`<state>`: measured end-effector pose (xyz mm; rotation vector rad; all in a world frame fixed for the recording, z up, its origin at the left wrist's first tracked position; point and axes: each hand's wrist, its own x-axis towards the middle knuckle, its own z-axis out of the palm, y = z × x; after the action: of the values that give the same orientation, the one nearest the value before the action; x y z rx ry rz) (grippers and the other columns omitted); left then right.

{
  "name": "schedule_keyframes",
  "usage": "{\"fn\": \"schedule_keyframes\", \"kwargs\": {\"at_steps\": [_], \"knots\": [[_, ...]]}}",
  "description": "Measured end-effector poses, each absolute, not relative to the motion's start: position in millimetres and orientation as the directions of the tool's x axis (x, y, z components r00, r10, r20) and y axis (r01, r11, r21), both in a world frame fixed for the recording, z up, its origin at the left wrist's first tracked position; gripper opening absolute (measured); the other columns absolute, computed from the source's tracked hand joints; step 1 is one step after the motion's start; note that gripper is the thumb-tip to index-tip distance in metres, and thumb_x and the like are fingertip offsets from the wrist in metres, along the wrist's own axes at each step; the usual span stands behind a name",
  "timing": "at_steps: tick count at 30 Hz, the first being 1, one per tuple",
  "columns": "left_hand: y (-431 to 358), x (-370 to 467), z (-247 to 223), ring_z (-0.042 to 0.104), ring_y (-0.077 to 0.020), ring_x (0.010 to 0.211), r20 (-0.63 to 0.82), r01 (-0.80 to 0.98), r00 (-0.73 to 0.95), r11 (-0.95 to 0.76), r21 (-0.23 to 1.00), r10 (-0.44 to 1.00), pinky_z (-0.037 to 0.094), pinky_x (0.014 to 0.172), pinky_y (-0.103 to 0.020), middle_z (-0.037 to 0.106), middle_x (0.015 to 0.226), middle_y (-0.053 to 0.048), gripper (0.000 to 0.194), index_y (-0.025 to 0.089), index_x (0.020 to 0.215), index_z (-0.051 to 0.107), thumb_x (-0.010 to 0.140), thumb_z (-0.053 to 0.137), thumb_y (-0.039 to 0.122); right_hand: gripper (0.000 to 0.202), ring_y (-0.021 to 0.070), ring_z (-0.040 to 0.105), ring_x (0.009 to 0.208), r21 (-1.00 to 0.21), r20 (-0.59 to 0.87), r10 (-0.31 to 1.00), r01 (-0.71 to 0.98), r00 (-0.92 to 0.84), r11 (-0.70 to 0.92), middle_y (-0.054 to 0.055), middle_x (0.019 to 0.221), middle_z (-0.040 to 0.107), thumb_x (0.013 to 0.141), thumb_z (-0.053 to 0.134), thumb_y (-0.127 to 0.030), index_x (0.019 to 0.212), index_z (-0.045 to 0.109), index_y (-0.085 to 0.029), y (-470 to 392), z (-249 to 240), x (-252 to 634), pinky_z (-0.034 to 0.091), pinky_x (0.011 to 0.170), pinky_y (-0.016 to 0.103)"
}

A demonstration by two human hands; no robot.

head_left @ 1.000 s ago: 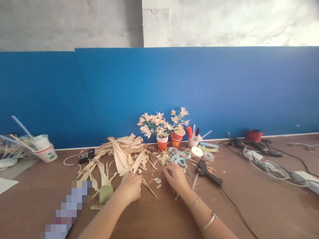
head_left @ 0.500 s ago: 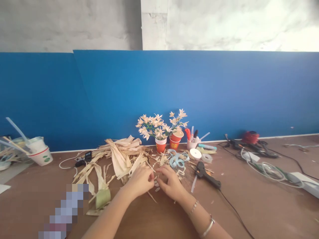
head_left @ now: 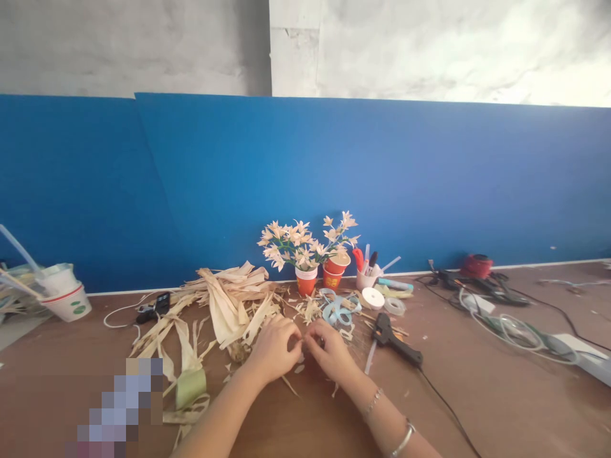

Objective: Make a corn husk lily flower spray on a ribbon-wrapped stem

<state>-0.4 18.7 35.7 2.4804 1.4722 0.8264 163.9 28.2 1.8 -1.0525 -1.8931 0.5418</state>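
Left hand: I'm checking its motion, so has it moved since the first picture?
Yes: against the glue gun, the left hand has shifted rightward, closer to it.

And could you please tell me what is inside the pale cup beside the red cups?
Poking out of the pale cup are a red object, a dark-tipped item and pale translucent sticks. Its wall hides their lower ends and anything deeper.
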Motion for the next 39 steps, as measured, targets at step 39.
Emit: {"fn": "schedule_keyframes", "kwargs": {"at_steps": [39], "knots": [[20.1, -1.5, 33.4, 0.050, -0.0217, 0.092, 0.493, 0.687, 0.467, -0.652, 0.321, 0.735, 0.037, 0.080, -0.036, 0.061, 0.091, -0.003, 0.019, 0.022, 0.091, 0.058, 0.076, 0.056, 0.010, 0.019, 0.0168, 0.051, 0.068, -0.863, 0.273, 0.944, 0.388, -0.184, 0.325, 0.001, 0.070, 0.054, 0.080, 0.045, -0.030, 0.068, 0.053, -0.018, 32.0, 0.1, 165.5, 0.039, 0.065, 0.027]]}}
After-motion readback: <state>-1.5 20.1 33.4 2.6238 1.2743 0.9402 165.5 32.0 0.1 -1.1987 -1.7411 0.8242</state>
